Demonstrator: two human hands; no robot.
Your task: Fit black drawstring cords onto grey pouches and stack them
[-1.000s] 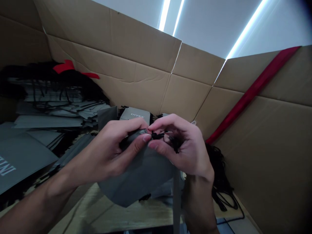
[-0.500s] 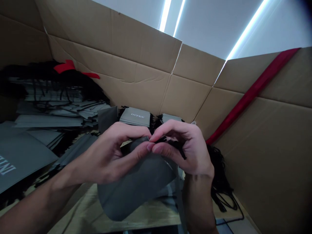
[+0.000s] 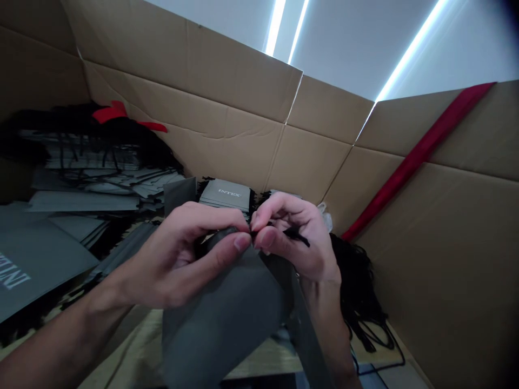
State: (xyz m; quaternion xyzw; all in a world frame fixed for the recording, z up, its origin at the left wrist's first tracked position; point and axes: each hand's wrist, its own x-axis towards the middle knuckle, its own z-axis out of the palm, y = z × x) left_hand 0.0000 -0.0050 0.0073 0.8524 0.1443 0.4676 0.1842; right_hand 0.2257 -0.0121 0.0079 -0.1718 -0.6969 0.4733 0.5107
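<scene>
A grey paper bag [image 3: 227,319] hangs tilted below my two hands, its lower part blurred. My left hand [image 3: 194,248] pinches the bag's upper edge between thumb and index finger. Close beside it, my right hand [image 3: 295,232] is closed in a pinch on a black cord [image 3: 297,235], whose end sticks out across the palm. The fingertips of both hands nearly meet at the bag's edge. Where the cord runs into the bag is hidden by the fingers.
Grey bags printed INTEX [image 3: 229,193] stand stacked at the back. More grey bags [image 3: 85,200] with black cords pile up at left. Loose black cords [image 3: 360,292] hang at right by the cardboard wall [image 3: 446,243], which carries a red strip [image 3: 421,156].
My right hand has drawn slightly away from the left, with the black cord in its fingers. The bag has swung lower and turned, showing more of its right side.
</scene>
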